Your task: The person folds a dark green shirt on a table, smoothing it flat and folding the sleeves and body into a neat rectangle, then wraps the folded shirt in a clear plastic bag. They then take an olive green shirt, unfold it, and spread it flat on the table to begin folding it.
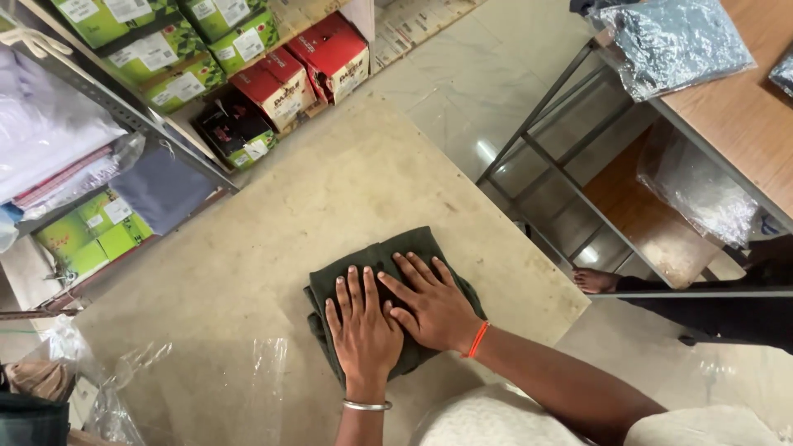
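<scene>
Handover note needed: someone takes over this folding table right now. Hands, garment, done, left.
Left hand: flat, palm down on the folded dark green garment, gripping nothing.
Right hand: also flat on the garment, beside the left, fingers partly overlapping it.
Garment: folded into a compact bundle near the front of the beige table.
Clear plastic bag: lies empty on the table, to the left of the garment.
Done: garment folded.
Left: it is not in a bag yet.

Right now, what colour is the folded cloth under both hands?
Dark olive green, plain; the folded cloth shows best in the head view.
</scene>
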